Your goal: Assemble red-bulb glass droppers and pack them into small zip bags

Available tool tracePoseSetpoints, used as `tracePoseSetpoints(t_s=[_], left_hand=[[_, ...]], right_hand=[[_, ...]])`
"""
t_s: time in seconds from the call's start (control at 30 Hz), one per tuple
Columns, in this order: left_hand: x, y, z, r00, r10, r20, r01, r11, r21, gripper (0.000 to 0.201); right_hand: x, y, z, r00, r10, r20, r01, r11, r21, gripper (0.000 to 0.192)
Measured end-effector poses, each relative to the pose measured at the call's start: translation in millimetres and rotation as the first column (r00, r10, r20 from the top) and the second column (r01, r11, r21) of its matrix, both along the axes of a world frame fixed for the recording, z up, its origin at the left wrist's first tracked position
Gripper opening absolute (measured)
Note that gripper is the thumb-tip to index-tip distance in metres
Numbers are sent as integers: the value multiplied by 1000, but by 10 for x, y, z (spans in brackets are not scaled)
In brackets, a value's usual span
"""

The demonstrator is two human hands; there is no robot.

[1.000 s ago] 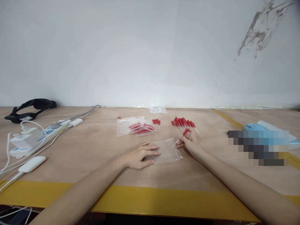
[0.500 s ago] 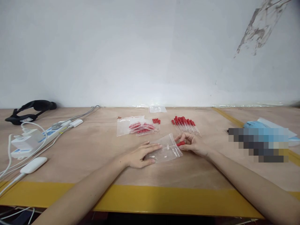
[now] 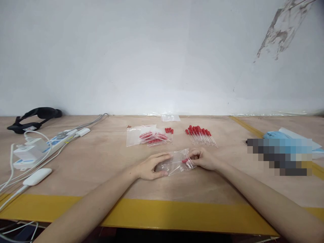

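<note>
Hands [image 3: 152, 166] [image 3: 202, 158] two, clear bag [image 3: 174, 162] one, dropper [image 3: 185, 160] one

Wall [image 3: 126, 60]: plain white, scuffed patch [image 3: 280, 30] upper right | Surface [image 3: 101, 158]: light wood | Yellow strip [image 3: 164, 216] along near edge, second yellow strip [image 3: 244, 127] at right | Light: even, soft

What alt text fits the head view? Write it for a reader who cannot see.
Two bare hands work a clear zip bag on a wooden table: the left hand holds it, the right hand pushes a red-bulbed dropper into its mouth. Behind lie loose droppers and filled bags.
</note>
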State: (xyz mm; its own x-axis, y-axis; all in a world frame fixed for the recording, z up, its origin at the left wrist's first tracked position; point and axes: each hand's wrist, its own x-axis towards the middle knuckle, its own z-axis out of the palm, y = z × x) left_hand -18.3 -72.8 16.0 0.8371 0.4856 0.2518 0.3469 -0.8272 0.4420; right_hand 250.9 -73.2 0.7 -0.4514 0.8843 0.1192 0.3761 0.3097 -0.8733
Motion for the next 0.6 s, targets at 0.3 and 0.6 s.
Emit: tracePoseSetpoints(t_s=[0.3,0.6], left_hand=[[4,10,0,1000,-7,-6,7,1000,5,55],[12,26,4,997,-65,-35,65,998,-13,48]], right_hand=[[265,97,132,994,83,73,-58,954,-295,34],[-272,794,217,830,-472,298,477,877,61,18]])
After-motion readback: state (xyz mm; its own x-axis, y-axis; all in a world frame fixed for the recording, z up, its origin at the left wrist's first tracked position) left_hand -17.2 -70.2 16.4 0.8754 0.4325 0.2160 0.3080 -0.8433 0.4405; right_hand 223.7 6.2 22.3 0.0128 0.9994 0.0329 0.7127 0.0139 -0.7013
